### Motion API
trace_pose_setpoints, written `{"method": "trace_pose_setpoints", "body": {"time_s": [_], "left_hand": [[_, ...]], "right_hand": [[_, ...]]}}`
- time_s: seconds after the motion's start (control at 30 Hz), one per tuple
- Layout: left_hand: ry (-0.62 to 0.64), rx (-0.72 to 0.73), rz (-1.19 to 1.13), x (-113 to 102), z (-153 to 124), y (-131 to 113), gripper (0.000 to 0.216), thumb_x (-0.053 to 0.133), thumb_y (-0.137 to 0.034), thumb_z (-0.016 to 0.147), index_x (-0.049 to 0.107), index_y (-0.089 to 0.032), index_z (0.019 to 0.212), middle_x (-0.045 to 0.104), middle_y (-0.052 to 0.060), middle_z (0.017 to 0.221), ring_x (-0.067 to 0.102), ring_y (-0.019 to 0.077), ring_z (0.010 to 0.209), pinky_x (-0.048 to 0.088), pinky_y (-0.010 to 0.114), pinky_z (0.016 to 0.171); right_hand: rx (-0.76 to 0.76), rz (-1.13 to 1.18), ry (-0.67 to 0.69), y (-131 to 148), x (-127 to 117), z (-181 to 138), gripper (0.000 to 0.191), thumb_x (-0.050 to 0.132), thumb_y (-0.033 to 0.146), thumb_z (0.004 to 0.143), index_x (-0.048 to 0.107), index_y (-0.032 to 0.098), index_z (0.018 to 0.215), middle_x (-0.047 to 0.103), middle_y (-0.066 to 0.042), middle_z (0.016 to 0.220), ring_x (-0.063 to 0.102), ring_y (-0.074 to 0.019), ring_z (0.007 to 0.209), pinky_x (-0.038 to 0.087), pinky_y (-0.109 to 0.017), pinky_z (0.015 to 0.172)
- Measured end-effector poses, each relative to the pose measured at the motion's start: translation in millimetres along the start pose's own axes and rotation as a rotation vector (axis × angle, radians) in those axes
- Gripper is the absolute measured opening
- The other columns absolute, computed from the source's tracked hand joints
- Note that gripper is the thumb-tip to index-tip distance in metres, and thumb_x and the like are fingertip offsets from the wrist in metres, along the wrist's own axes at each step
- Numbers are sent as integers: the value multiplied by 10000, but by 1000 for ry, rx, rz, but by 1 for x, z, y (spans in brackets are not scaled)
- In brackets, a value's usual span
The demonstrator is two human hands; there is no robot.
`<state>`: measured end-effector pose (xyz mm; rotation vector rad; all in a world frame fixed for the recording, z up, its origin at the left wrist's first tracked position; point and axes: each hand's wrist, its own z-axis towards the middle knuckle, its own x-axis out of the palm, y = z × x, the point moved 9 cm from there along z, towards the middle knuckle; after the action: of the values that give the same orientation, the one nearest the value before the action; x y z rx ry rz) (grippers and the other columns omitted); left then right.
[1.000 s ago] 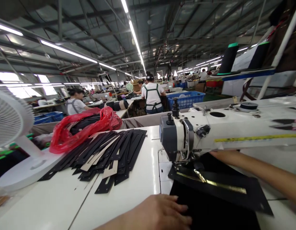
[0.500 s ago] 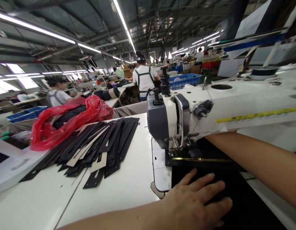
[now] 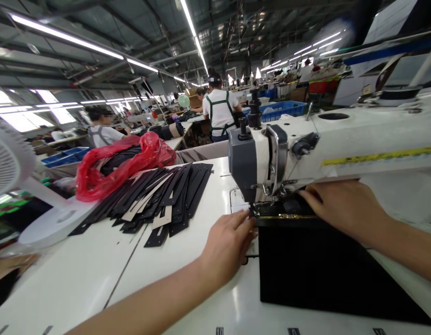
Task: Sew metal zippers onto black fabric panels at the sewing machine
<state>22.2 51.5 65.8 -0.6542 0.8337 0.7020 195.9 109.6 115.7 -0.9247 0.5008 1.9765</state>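
A black fabric panel [image 3: 316, 270] with a gold zipper [image 3: 285, 217] along its far edge lies under the head of a white sewing machine [image 3: 271, 163]. My left hand [image 3: 229, 242] rests at the panel's far left corner, fingers curled and pinching that corner beside the needle. My right hand [image 3: 341, 204] lies on the panel's far edge under the machine arm, fingers pressed down near the presser foot. Whether the right hand grips anything is hidden.
A pile of black cut strips [image 3: 159, 200] lies on the white table [image 3: 97, 279], with a red plastic bag [image 3: 121, 167] behind it. A white fan [image 3: 13, 167] stands at the left. Other workers [image 3: 220, 114] sit at benches beyond, beside blue crates [image 3: 285, 109].
My left hand has moved off the panel's middle to its far left corner. My right hand has drawn back into view by the presser foot. The panel now lies square under the needle.
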Motion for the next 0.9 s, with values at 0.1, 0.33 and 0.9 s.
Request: {"method": "trace_pose_setpoints", "body": {"time_s": [0.1, 0.33, 0.9], "left_hand": [[38, 87, 113, 14, 4, 3, 196, 487, -168, 884, 609, -150, 1037, 634, 128, 1116, 597, 261, 1048, 505, 412, 864], [109, 136, 220, 22, 10, -6, 204, 516, -99, 810, 609, -119, 990, 659, 130, 1051, 623, 230, 995, 488, 381, 888], [58, 205, 165, 16, 13, -9, 133, 492, -110, 864, 613, -124, 915, 679, 112, 962, 636, 225, 956, 476, 401, 894]], "right_hand": [[-209, 44, 58, 52, 7, -16, 299, 420, 249, 910, 635, 152, 725, 627, -57, 680, 577, -183, 637, 465, -326, 605], [-219, 163, 79, 90, 47, -33, 317, 381, 112, 883, 626, 67, 1078, 623, -147, 1139, 582, -242, 1045, 485, -421, 903], [-148, 248, 217, 85, 56, -28, 294, 454, 66, 831, 622, 76, 1072, 626, -134, 1132, 569, -239, 1058, 447, -398, 944]]}}
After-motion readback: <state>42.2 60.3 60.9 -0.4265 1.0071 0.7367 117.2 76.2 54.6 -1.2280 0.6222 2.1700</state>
